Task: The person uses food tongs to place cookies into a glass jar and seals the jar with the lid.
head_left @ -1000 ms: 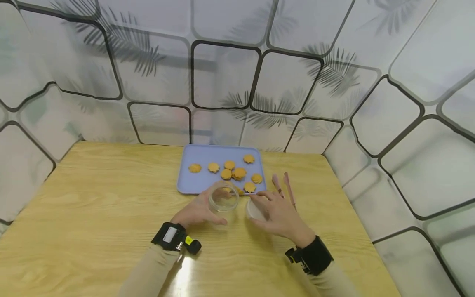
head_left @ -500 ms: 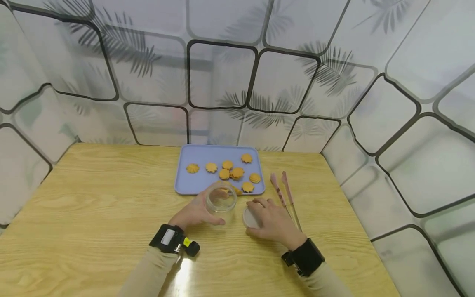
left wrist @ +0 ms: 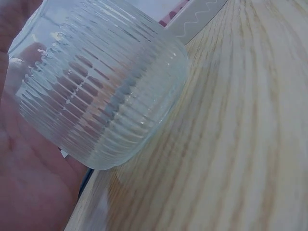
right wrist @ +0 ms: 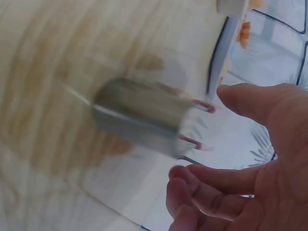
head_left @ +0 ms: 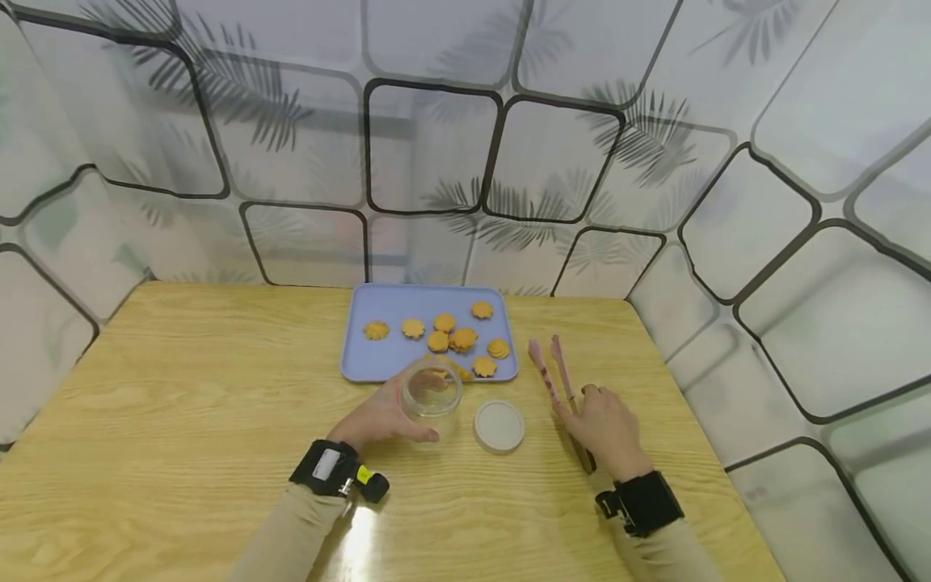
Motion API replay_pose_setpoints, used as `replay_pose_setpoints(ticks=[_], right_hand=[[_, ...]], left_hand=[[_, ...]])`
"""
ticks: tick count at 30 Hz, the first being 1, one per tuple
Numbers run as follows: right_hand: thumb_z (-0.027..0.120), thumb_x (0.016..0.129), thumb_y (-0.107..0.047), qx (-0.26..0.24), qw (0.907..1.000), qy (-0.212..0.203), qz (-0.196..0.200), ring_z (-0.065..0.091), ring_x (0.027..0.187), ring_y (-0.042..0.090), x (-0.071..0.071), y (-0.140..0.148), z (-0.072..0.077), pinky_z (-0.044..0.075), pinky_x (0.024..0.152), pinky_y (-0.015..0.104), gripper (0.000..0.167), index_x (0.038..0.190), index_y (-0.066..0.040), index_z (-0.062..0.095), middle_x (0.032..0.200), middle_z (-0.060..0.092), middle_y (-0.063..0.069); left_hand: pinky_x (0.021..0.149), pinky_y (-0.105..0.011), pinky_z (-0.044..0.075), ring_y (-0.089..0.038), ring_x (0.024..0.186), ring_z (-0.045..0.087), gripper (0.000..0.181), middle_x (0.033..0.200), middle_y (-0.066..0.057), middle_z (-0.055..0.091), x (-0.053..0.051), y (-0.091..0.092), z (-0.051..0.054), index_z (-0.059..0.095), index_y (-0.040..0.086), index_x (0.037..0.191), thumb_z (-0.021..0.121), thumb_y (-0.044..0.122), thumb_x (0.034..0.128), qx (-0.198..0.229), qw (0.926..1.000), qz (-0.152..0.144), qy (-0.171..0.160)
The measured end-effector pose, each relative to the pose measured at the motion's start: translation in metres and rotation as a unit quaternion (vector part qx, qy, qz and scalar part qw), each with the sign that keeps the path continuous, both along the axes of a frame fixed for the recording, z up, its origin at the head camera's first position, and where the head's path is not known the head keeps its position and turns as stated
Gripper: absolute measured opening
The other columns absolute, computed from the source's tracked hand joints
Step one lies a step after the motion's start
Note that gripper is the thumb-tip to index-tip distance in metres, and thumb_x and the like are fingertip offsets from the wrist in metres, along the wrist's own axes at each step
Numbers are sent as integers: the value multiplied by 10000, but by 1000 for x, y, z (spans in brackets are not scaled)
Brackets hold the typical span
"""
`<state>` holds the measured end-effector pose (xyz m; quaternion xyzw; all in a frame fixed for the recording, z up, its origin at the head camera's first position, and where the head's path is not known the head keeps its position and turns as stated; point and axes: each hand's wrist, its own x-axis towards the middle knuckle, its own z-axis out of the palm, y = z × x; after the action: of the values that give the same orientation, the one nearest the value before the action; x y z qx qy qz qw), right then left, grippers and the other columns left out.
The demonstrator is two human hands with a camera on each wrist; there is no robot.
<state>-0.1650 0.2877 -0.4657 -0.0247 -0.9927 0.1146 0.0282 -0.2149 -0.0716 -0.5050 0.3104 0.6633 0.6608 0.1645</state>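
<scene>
A clear glass jar (head_left: 432,390) stands on the table with my left hand (head_left: 380,416) curled round its left side; the left wrist view shows the ribbed glass (left wrist: 110,91) against the palm (left wrist: 33,178). To the jar's right lies a round white lid (head_left: 499,427), untouched. My right hand (head_left: 605,428) is over metal tongs with pink tips (head_left: 562,368). In the right wrist view the tongs' metal bend (right wrist: 139,115) sits between the spread thumb and fingers of my right hand (right wrist: 250,159), with a gap visible; contact is unclear.
Behind the jar lies a blue tray (head_left: 393,303) holding several yellow biscuits (head_left: 482,310), some stacked or touching. Patterned curtain-like walls (head_left: 436,145) rise at the back and sides of the wooden table (head_left: 218,380).
My right hand has left the white lid and moved right to the tongs. The left hand still holds the jar in the same place; the head view has shifted slightly.
</scene>
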Motion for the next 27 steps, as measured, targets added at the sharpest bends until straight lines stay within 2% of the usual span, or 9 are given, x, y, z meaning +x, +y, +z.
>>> replay_pose_setpoints(ticks=[2,4,7,11,13,16,19,21,27], right_hand=[[682,931,-498,-181,9993,-293,-114,507,524,205,-2,1,-3,394,426,315,491,859,-14,641,674,562,89],[677,940,-468,-302,9987,-394,-99,473,482,181,-4,1,-6,357,404,288,446,793,-53,601,612,516,50],[646,971,-360,-390,9984,-394,143,445,456,156,-6,3,-9,331,392,256,369,791,-43,585,586,484,34],[593,1004,-229,-585,9968,-206,509,453,477,158,-9,6,-7,344,420,260,305,957,70,624,636,525,75],[582,1018,-204,-705,9949,-74,716,481,530,159,-10,5,-4,380,462,274,345,1101,130,615,716,574,100],[560,1043,-194,-849,9898,54,1139,503,638,153,-9,-1,1,426,559,289,419,1290,144,556,837,603,104],[562,1052,-208,-842,9843,100,1548,503,716,139,-5,-9,4,443,634,299,432,1332,121,552,890,598,74],[570,1050,-221,-791,9821,49,1709,493,718,131,-2,-14,6,436,636,295,436,1336,108,559,881,582,53],[613,1023,-219,-503,9814,-97,1849,460,678,117,2,-26,11,402,579,256,433,1314,99,580,852,550,36]], left_hand=[[1102,-439,455,-413,1332,507,948,1424,-236,552,0,-1,0,449,102,1470,917,-25,655,8,10000,-7,-12],[1105,-446,453,-415,1330,510,947,1426,-238,553,0,-2,0,447,109,1473,915,-21,660,3,10000,-29,-23],[1114,-483,438,-407,1329,516,955,1432,-232,553,-1,-1,0,444,134,1478,913,-19,661,-19,10000,-54,-64],[1129,-522,416,-392,1347,506,958,1456,-210,540,-3,2,0,436,172,1489,909,-8,676,-2,9998,-176,-89],[1130,-514,417,-363,1357,502,957,1463,-173,539,-4,4,-1,440,205,1487,912,0,680,-29,9997,-220,-99],[1132,-505,419,-342,1358,497,954,1458,-141,540,-4,5,-2,445,225,1485,915,4,684,-28,9996,-244,-108],[1133,-513,415,-351,1358,493,958,1454,-145,540,-4,3,-2,445,223,1484,915,-7,682,-9,9996,-225,-142],[1135,-521,410,-359,1359,490,959,1457,-162,535,-4,1,-2,443,218,1486,914,-9,682,1,9996,-226,-142],[1139,-516,400,-336,1357,495,949,1454,-166,539,-2,-3,0,457,227,1472,916,-15,677,-57,9997,-159,-178]])
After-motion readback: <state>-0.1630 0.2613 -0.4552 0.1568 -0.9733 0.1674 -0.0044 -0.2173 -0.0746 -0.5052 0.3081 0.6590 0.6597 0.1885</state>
